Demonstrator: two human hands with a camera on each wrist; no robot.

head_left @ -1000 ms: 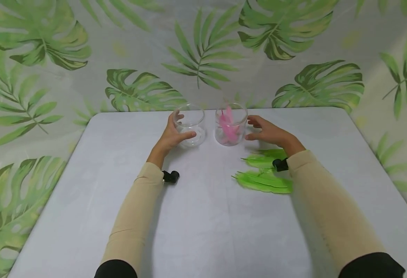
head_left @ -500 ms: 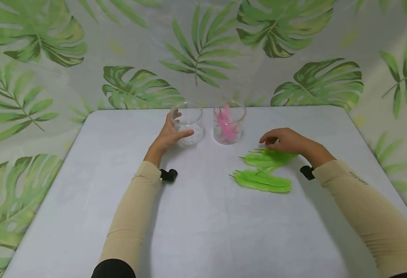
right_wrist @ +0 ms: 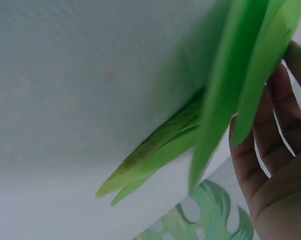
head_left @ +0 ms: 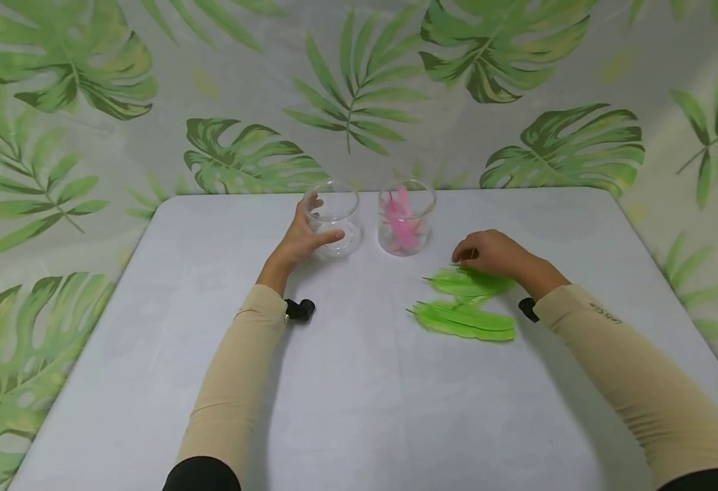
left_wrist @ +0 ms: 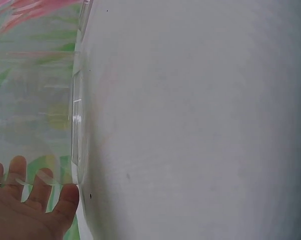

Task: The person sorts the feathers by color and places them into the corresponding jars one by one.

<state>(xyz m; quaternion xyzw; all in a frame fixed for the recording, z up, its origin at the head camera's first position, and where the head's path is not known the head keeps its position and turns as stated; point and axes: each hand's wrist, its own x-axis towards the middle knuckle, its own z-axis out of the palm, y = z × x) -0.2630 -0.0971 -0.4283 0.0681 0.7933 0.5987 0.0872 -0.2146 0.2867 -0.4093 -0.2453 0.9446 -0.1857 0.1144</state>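
Observation:
My left hand [head_left: 300, 239] grips a clear glass jar [head_left: 349, 235] near the table's back edge, thumb in front and fingers behind; the left wrist view shows its fingers [left_wrist: 65, 205] spread along the glass. To its right stands a second clear jar [head_left: 425, 237] with pink feathers [head_left: 401, 221] inside. Lower right lie bright green feathers in two groups, a front one [head_left: 466, 322] and a back one [head_left: 472, 281]. My right hand [head_left: 490, 252] pinches at the quill end of a back feather. In the right wrist view, long green feathers [right_wrist: 230, 95] overlap the fingers.
A white-covered table [head_left: 346, 395] fills the foreground. Behind it hangs a leaf-patterned cloth [head_left: 383, 82]. Each wrist carries a small black camera, one on the left [head_left: 300, 310] and one on the right [head_left: 528, 309].
My right hand has left the side of the jar with pink feathers, moved right and toward me, and come down onto the back green feathers. My left hand stays on its jar.

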